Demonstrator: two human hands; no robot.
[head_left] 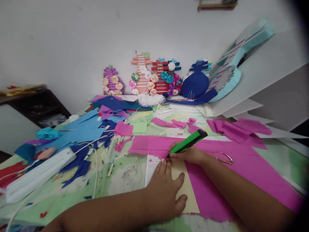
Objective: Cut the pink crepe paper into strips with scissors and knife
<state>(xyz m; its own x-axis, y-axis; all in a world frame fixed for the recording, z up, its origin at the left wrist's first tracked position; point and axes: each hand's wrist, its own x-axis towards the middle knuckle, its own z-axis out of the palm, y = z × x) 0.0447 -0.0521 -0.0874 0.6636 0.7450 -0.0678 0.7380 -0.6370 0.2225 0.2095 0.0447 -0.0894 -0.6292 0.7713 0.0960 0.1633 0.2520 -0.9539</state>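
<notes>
- The green cutter (pixel 190 141) is gripped in the right hand (pixel 187 155), its fingers closed around the handle, its tip held down at the edge of the pink sheet (pixel 217 180).
- The left hand (pixel 163 190) is laid palm down on the cream sheet (pixel 190 196), nothing held; its thumb and forefinger are spread wide, the other fingers kept close together, near the tip.
- The pink sheet is spread across the table (pixel 120 190), beyond and to the right of the cream sheet.
- The cutting appears to be partway along: a ragged edge is shown near the tip, while a broad stretch of pink is left whole. Whether the cut is complete at the tip cannot be told.
- Pink scraps (pixel 163 122) are strewn beyond the sheet, apparently already cut off.
- Gold-coloured loops (pixel 231 158) are seen on the pink, not held.
- Flower-trimmed pieces (pixel 142 77) are stood against the wall (pixel 72 38), seemingly finished.
</notes>
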